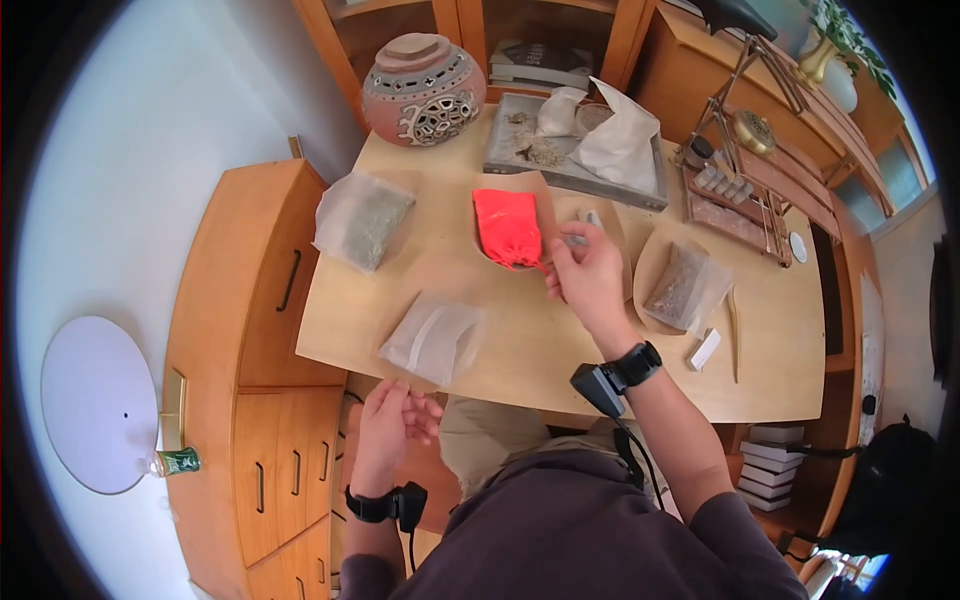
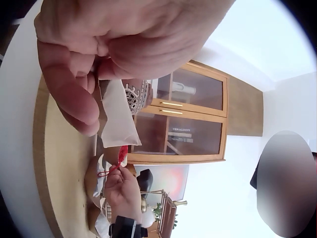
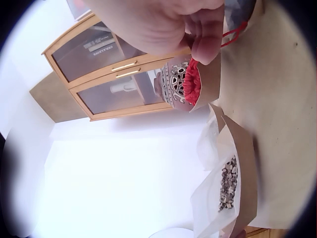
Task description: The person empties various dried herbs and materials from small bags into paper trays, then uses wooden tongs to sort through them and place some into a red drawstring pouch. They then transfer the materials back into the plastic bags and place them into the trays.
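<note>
A bright red drawstring pouch (image 1: 506, 222) lies in a brown paper tray (image 1: 535, 181) at the table's middle. My right hand (image 1: 590, 270) pinches the red cord at its gathered neck; the cord loops out past the fingertips in the right wrist view. At the near edge, my left hand (image 1: 392, 420) has thumb and fingers at the corner of another paper tray (image 3: 246, 183), pinching it. In that tray is a translucent bag (image 1: 432, 335), with small brownish chips (image 3: 228, 183) showing through in the right wrist view.
Left stands a bag of greenish dried herb (image 1: 375, 225); right, a bag of brown bits (image 1: 682, 288). A patterned pot (image 1: 424, 95), a grey tray (image 1: 600, 185) with white bags and a wooden rack (image 1: 730, 215) line the back. A small white box (image 1: 703, 349) lies beside a thin stick (image 1: 736, 340).
</note>
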Demonstrator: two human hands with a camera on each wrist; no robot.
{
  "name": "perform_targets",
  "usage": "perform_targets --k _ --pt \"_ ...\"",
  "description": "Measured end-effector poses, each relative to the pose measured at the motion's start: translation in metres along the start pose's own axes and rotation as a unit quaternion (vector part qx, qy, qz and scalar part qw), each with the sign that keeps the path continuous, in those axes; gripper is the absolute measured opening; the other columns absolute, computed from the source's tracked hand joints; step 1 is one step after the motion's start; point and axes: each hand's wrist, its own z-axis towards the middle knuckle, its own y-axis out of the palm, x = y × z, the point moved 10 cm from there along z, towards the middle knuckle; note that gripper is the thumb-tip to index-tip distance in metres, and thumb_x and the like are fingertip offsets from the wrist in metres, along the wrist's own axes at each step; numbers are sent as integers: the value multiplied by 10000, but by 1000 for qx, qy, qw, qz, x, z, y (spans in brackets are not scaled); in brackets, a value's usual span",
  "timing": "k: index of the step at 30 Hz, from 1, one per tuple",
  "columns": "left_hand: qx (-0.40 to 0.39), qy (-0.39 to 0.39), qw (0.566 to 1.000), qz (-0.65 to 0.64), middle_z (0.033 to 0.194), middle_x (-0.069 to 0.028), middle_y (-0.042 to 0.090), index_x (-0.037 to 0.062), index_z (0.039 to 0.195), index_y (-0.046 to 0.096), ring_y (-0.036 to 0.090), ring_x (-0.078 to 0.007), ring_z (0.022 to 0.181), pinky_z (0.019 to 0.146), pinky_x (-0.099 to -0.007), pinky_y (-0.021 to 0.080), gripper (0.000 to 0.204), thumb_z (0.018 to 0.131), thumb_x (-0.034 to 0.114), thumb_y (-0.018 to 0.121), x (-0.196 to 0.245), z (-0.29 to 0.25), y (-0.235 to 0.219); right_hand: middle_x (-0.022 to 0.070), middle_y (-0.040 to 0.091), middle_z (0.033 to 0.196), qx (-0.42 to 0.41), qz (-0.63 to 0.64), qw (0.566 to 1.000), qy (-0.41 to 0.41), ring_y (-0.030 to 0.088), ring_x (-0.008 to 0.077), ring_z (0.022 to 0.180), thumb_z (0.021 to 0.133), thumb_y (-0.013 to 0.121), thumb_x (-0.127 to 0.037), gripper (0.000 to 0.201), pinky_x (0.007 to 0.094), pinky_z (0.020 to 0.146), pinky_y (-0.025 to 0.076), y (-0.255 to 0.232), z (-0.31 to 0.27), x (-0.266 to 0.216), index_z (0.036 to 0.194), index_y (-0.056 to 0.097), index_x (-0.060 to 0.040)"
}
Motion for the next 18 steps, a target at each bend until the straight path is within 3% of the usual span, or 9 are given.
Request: perform_targets --k 6,7,10,13,16,18 --pt "-7 -13 1000 -3 788 -140 718 52 1036 557 693 -198 591 490 -283 536 255 1118 268 450 -26 -16 -4 134 723 739 -83 -122 989 23 702 195 600 997 662 -143 374 359 532 537 38 -5 -6 1317 553 20" --pt "-10 -18 1000 0 790 -142 718 55 1038 554 693 -200 592 493 -284 541 251 1118 269 452 -31 -16 0 148 731 776 -86 -120 989 15 714 215 639 976 669 -127 398 373 602 551 41 -5 -2 1332 571 22" --pt "-33 -26 999 -1 803 -151 721 60 1038 545 698 -206 605 501 -288 550 240 1117 269 457 -40 -16 16 134 745 821 -120 -135 979 -91 731 199 702 961 683 -119 364 374 640 557 40 -12 -15 1301 632 -2" --pt "-57 -40 998 8 816 -157 722 65 1029 537 705 -212 624 507 -291 556 237 1117 271 464 -47 -16 37 106 751 851 -95 -115 983 -104 697 176 686 947 699 -117 268 351 643 542 8 -23 -30 1200 710 -28" --pt "-91 -47 995 17 844 -164 723 57 1034 533 715 -211 660 534 -297 571 243 1123 271 459 -52 -16 55 92 753 872 -6 -144 977 -159 630 160 641 944 713 -128 217 324 628 517 -47 -28 -37 1144 744 -49" --pt "-108 -51 992 26 854 -166 724 49 1045 539 718 -210 674 550 -302 578 252 1128 271 453 -54 -16 63 86 734 865 50 -140 977 -150 599 153 650 936 725 -132 213 311 628 504 -90 -35 -38 1132 751 -52"
